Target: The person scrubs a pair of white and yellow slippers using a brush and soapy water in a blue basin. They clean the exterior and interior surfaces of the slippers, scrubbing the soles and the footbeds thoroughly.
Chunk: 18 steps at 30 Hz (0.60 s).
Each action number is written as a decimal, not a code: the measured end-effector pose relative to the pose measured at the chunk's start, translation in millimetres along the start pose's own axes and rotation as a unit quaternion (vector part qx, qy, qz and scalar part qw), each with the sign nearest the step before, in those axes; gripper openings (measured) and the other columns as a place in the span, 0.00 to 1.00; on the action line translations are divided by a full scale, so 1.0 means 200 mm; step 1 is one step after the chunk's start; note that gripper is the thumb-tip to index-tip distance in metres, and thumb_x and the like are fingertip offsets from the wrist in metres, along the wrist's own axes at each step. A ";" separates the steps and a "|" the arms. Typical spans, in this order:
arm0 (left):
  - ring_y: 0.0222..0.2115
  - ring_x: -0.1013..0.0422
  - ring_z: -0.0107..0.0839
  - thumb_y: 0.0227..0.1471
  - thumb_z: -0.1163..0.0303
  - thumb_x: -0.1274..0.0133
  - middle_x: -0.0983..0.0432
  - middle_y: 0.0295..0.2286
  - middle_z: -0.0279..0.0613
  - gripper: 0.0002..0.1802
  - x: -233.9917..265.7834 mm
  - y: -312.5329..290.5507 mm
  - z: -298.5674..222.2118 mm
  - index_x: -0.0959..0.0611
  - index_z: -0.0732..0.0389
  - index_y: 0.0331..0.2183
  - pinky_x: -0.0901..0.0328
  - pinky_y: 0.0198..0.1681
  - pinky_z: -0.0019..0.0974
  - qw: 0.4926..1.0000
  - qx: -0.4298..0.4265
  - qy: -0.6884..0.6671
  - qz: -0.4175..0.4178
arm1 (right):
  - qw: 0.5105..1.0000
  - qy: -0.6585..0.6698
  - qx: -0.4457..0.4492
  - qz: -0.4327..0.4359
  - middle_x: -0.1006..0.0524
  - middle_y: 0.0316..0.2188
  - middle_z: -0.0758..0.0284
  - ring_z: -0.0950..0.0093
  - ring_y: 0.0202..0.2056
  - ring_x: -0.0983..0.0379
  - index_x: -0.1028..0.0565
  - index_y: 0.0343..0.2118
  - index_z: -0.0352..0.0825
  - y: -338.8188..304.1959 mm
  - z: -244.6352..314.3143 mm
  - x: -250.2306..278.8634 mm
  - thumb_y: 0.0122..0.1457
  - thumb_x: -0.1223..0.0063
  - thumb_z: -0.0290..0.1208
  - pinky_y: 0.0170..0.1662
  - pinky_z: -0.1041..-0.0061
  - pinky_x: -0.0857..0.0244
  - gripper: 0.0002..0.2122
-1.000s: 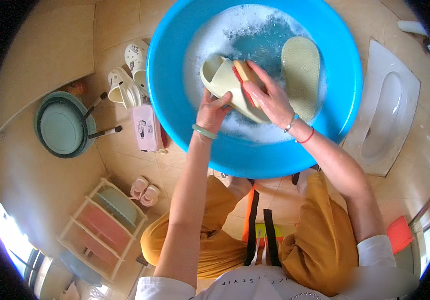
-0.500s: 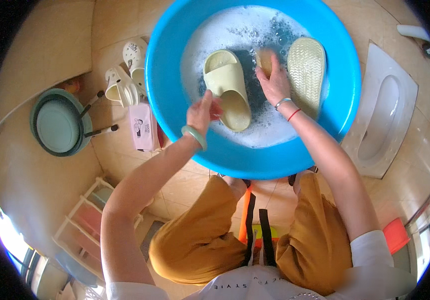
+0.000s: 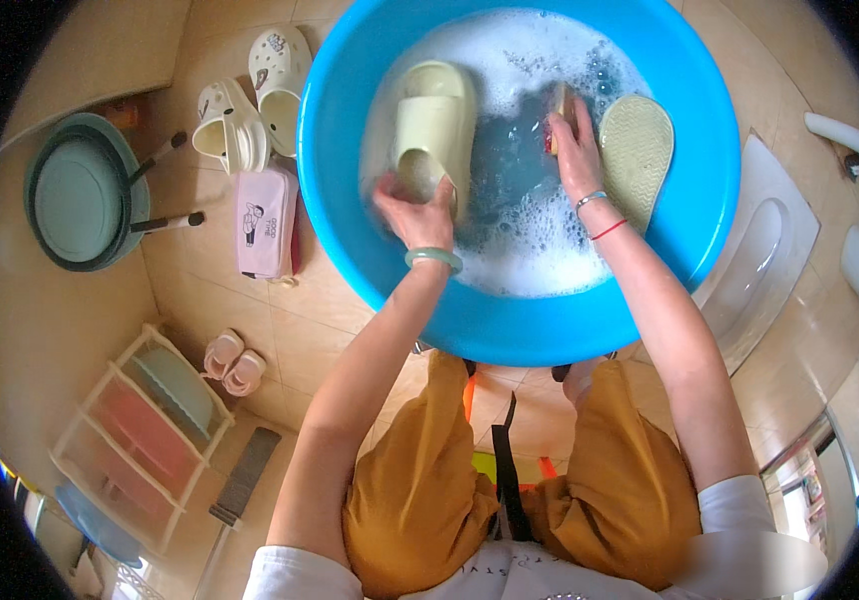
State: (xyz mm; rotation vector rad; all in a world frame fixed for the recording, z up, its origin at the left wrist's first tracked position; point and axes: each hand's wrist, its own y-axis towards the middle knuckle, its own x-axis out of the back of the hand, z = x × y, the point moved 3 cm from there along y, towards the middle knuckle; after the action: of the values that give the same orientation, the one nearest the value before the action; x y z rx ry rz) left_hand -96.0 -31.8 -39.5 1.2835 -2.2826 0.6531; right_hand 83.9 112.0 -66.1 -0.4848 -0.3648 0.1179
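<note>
Open suds near basin rim; slippers flank centre gap

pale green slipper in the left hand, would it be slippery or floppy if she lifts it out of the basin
Probably slippery: the pale green slipper lies in suds and water in the blue basin, and the left hand grips only its heel end. It looks thick and moulded, so it would likely keep its shape rather than droop. It seems to sit high in the water, so probably light.
</note>
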 end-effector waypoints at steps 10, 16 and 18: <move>0.44 0.28 0.53 0.38 0.60 0.31 0.27 0.46 0.55 0.44 -0.10 0.17 -0.11 0.32 0.60 0.55 0.33 0.47 0.49 0.938 -0.025 0.153 0.311 | 0.988 0.076 0.120 0.068 0.27 0.49 0.54 0.59 0.43 0.26 0.34 0.59 0.38 -0.10 0.20 0.03 0.58 0.47 0.45 0.45 0.65 0.31 0.28; 0.39 0.28 0.57 0.48 0.61 0.40 0.25 0.38 0.55 0.22 -0.07 -0.06 -0.27 0.26 0.63 0.42 0.33 0.39 0.53 0.936 -0.144 0.226 0.227 | 0.885 -0.342 0.300 0.096 0.30 0.35 0.56 0.51 0.29 0.24 0.33 0.59 0.57 -0.30 0.35 -0.02 0.55 0.45 0.49 0.30 0.53 0.29 0.26; 0.37 0.28 0.58 0.47 0.62 0.39 0.24 0.36 0.57 0.23 -0.09 -0.04 -0.34 0.25 0.64 0.41 0.33 0.38 0.52 0.939 -0.170 0.211 0.215 | 0.895 -0.340 0.281 0.064 0.29 0.35 0.55 0.49 0.30 0.25 0.33 0.59 0.56 -0.20 0.39 -0.01 0.56 0.47 0.50 0.33 0.53 0.29 0.26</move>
State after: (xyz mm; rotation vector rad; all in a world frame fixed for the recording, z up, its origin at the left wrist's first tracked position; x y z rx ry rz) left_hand -70.9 17.2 4.4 0.4320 -2.1872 0.5711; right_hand 53.9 109.9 15.3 0.1306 -0.9531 0.5147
